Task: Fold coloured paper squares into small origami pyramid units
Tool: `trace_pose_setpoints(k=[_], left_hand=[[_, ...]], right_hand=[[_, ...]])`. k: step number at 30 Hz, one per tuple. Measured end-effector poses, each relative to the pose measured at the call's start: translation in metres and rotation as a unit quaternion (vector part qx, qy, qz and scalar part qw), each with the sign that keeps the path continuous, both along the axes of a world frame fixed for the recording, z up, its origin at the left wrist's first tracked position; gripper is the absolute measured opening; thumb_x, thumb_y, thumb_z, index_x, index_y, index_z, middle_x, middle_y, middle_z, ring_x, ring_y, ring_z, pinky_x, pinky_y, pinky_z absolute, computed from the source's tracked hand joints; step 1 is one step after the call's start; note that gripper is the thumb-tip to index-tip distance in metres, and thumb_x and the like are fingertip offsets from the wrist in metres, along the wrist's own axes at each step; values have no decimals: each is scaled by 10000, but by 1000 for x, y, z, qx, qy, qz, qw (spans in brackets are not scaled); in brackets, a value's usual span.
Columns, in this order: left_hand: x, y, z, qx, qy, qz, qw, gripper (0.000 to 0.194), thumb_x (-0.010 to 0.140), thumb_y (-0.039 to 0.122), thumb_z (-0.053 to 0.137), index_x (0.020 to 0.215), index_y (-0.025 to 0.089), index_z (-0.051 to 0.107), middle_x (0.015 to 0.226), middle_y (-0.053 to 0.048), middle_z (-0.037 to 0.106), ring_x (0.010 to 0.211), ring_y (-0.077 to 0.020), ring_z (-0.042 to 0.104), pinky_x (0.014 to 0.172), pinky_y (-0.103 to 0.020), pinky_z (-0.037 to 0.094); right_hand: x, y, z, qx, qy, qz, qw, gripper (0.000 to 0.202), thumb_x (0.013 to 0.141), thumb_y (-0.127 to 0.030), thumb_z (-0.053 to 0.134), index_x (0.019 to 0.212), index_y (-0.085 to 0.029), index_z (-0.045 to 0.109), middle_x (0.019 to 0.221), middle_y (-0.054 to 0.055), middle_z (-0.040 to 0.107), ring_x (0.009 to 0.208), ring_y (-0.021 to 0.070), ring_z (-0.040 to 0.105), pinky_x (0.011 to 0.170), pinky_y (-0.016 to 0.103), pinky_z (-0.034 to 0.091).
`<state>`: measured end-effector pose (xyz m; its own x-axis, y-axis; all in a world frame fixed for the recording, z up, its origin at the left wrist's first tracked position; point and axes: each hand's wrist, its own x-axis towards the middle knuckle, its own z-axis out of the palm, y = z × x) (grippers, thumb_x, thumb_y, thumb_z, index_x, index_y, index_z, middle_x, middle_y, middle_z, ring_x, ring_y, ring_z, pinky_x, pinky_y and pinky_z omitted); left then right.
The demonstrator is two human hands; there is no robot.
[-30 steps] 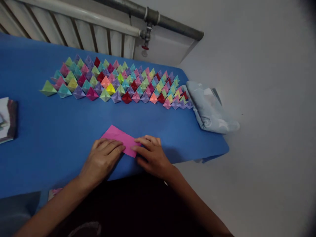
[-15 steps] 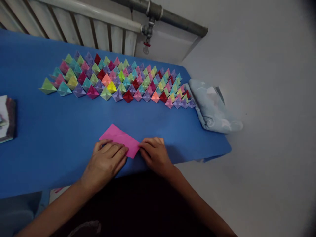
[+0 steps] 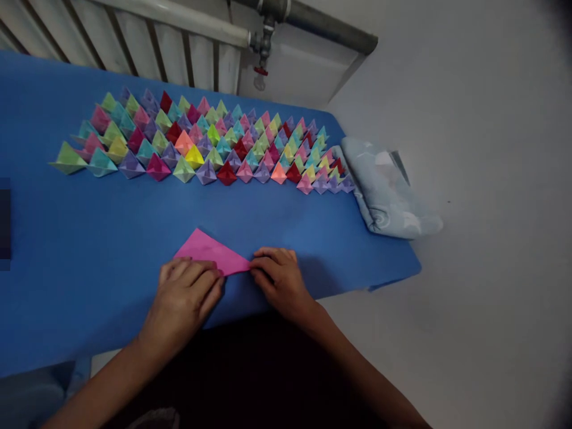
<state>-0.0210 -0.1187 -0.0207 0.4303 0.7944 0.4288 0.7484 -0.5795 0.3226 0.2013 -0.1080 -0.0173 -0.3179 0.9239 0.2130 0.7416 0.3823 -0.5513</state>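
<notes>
A pink sheet of folding paper [image 3: 203, 247] lies on the blue table, its right end narrowing to a point. Over its near left edge is my left hand [image 3: 190, 289], fingers bent and close together, pressing the paper down. My right hand [image 3: 279, 274] pinches the pointed right tip between thumb and fingers. The paper's near left part is hidden under my left fingers. Beyond both hands stand many small folded paper boats [image 3: 205, 143] in several colours, set in tight rows.
A folded light-blue patterned cloth [image 3: 384, 196] rests at the right end of the blue table [image 3: 111, 238], by the wall. Behind the table are a white radiator [image 3: 134, 44] and a pipe with a red-handled valve [image 3: 263, 53].
The paper's right end has gone from a straight short edge to a folded point. My left hand has shifted slightly left, and the view has turned a little.
</notes>
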Motion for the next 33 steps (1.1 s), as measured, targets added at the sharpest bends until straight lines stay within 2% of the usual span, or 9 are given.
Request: trace_pose_setpoints(k=[4,9,21,33], left_hand=[[0,1,-1,-47,-22,35,998,266,1004,313,472,895,211,692,934,-62,706,885,-240,610,791,-405,406],[3,3,1,-74,-43,52,995,289,998,378,467,901,220,689,940,-58,700,913,-243,614,809,-408,404],[4,5,-2,-93,-36,84,992,315,1003,365,446,820,202,642,955,-76,696,887,-249,612,782,-412,393],[2,7,-3,-71,-29,103,992,277,973,371,494,779,220,623,959,-65,709,848,-239,623,757,-416,412]], right_hand=[[-4,3,4,-33,12,-20,999,94,926,-205,624,928,-222,717,1104,48,713,1017,187,634,900,366,385],[-7,4,8,-59,19,-40,997,98,926,-210,623,892,-230,713,1101,38,716,1020,187,627,903,369,379],[-11,7,5,-58,15,-81,995,93,895,-222,657,804,-212,669,1075,28,710,1010,179,624,890,358,368],[-15,8,4,-49,15,-99,994,117,878,-203,660,761,-209,648,1036,31,715,974,190,626,866,365,365]])
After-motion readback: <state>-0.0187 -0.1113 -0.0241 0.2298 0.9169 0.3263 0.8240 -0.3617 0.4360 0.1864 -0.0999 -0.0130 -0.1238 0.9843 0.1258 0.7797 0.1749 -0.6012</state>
